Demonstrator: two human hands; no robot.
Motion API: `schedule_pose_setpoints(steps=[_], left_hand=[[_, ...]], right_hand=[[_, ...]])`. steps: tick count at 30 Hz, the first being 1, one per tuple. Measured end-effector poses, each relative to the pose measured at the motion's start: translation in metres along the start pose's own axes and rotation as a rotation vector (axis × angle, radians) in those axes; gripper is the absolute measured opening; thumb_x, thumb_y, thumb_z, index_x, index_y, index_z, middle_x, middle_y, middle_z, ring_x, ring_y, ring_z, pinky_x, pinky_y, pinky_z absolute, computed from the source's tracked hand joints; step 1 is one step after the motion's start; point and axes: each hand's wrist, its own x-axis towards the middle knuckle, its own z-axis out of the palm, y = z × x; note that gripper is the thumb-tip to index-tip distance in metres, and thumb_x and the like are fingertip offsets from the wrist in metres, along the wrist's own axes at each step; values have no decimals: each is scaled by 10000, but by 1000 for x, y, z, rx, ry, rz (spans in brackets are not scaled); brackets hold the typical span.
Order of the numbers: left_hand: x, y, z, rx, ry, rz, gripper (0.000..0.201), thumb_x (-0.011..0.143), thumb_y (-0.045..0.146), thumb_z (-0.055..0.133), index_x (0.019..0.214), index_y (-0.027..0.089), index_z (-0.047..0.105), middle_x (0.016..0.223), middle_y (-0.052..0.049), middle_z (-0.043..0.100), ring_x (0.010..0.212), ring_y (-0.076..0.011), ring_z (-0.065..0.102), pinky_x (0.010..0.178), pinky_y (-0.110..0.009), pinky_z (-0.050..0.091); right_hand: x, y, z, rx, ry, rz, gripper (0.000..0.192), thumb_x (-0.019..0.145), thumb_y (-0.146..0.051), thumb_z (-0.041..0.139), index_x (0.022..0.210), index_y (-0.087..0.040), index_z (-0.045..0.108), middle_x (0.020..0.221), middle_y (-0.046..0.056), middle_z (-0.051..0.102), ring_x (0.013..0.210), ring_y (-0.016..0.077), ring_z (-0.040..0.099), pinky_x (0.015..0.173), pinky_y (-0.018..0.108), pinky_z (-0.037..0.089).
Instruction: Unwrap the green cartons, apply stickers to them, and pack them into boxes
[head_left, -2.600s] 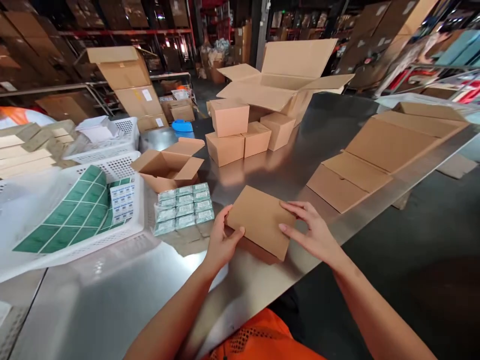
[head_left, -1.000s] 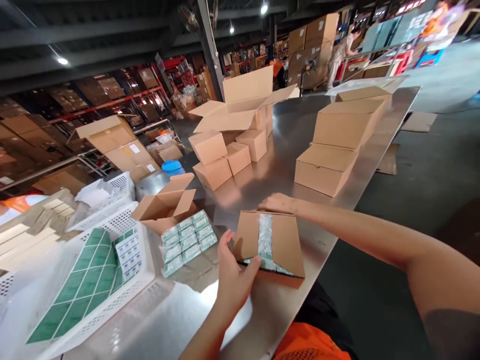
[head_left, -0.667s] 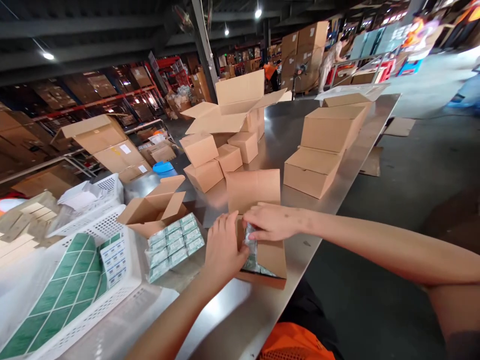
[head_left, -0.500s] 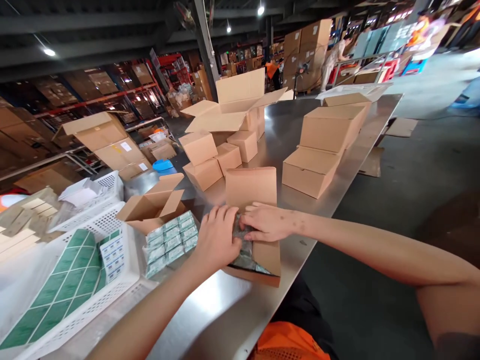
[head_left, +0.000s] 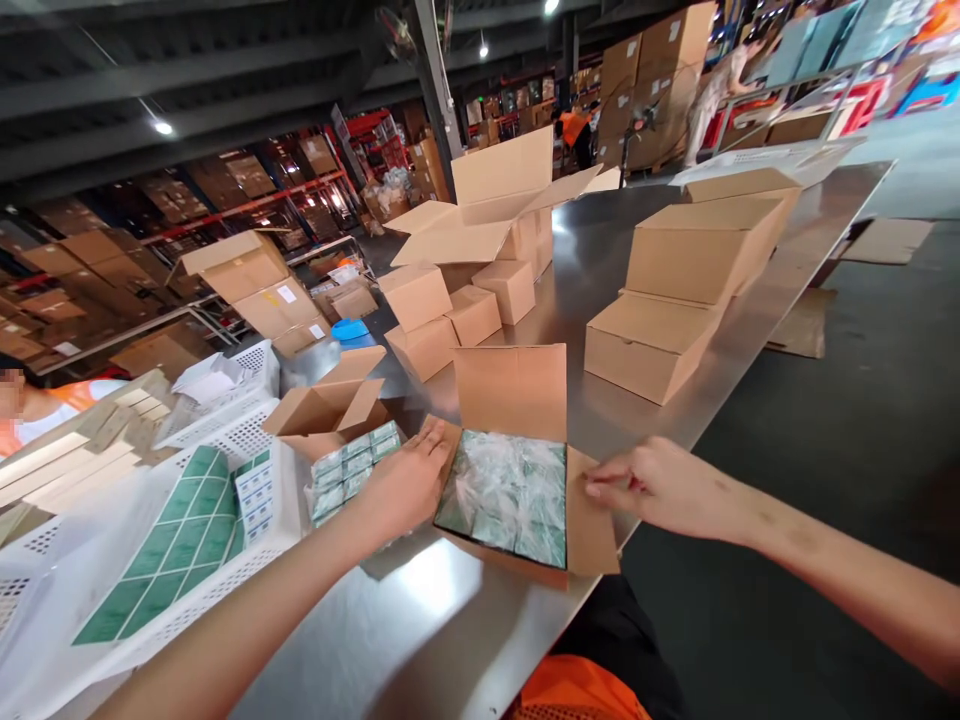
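In front of me an open cardboard carton (head_left: 510,368) holds a pack of small green boxes (head_left: 510,500) in crinkled clear plastic. Its back flap stands upright, and the right side flap (head_left: 596,545) leans outward. My left hand (head_left: 409,475) is closed at the left side flap (head_left: 448,440), fingers along its edge. My right hand (head_left: 645,485) has thumb and fingers pinched together at the upper outer part of the right flap. Just behind my left hand sits another wrapped pack of green boxes (head_left: 349,470), partly hidden by that hand.
White perforated baskets (head_left: 289,500) at left hold green packs. Closed cartons (head_left: 652,345) stand at the right on the metal table (head_left: 442,635); smaller cartons (head_left: 424,350) and a large open carton (head_left: 465,240) are behind. A person in orange (head_left: 22,420) is at far left.
Both hands have come off the pack inside the carton and moved apart to the side flaps. The right flap now leans outward, and the wrapped pack is uncovered. The view has shifted.
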Motion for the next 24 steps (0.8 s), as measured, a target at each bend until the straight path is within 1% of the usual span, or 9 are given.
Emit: schedule_pose_setpoints(steps=[2, 4, 7, 11, 14, 16, 18, 21, 24], left_hand=[[6, 8, 7, -68, 3, -141, 434, 899, 191, 420, 1269, 131, 638, 1331, -203, 653, 1086, -356, 697, 897, -463, 529], [11, 15, 12, -121, 9, -218, 400, 952, 273, 394, 1219, 167, 672, 1107, -160, 761, 932, -339, 735, 821, -438, 536], [14, 24, 20, -147, 46, -258, 420, 977, 346, 383, 1220, 171, 677, 974, -138, 784, 908, -335, 736, 805, -424, 534], [15, 40, 31, -178, 84, -260, 444, 965, 398, 419, 1256, 166, 661, 1114, -161, 750, 998, -350, 715, 870, -455, 533], [19, 53, 38, -225, 173, -212, 432, 907, 379, 516, 1243, 153, 663, 1238, -200, 686, 1164, -399, 635, 954, -520, 508], [22, 60, 42, -277, 224, -182, 435, 890, 351, 531, 1252, 141, 650, 1250, -216, 670, 1179, -419, 619, 966, -564, 503], [23, 67, 45, -314, 213, -149, 450, 906, 342, 507, 1288, 135, 620, 1265, -223, 660, 1158, -416, 634, 964, -580, 507], [21, 75, 53, -343, 183, -65, 515, 918, 392, 513, 1353, 123, 570, 1340, -256, 612, 1262, -436, 571, 1015, -602, 473], [12, 74, 64, -371, 215, 8, 601, 933, 462, 504, 1434, 129, 494, 1469, -255, 507, 1417, -441, 405, 1105, -632, 377]], right_hand=[[-11, 0, 17, 164, 2, 124, 363, 976, -425, 494, 832, -305, 805, 687, -31, 750, 564, 190, 694, 532, 275, 529], [-20, -2, 32, 325, 34, 255, 349, 961, -457, 494, 944, -317, 813, 831, -30, 785, 663, 242, 744, 581, 324, 600], [-31, -6, 46, 500, 105, 366, 379, 939, -492, 505, 1127, -301, 772, 1082, -14, 754, 869, 301, 761, 715, 391, 650], [-44, -11, 47, 509, 125, 402, 430, 938, -520, 502, 1183, -265, 747, 1140, 4, 720, 945, 311, 746, 803, 398, 644], [-53, -13, 44, 448, 129, 398, 422, 945, -527, 503, 1175, -275, 750, 1175, -4, 694, 1005, 327, 725, 724, 376, 658], [-59, -13, 42, 414, 134, 393, 419, 954, -530, 493, 1175, -284, 750, 1206, -12, 674, 1062, 331, 697, 685, 349, 659], [-65, -13, 40, 366, 136, 397, 431, 959, -536, 480, 1180, -282, 748, 1212, -15, 671, 1081, 332, 682, 676, 337, 658], [-70, -12, 37, 260, 143, 415, 442, 962, -540, 458, 1163, -282, 756, 1182, -16, 687, 981, 336, 721, 607, 343, 654], [-71, -14, 37, 179, 210, 417, 431, 956, -545, 463, 1113, -296, 778, 1113, -32, 718, 811, 311, 761, 549, 335, 639]])
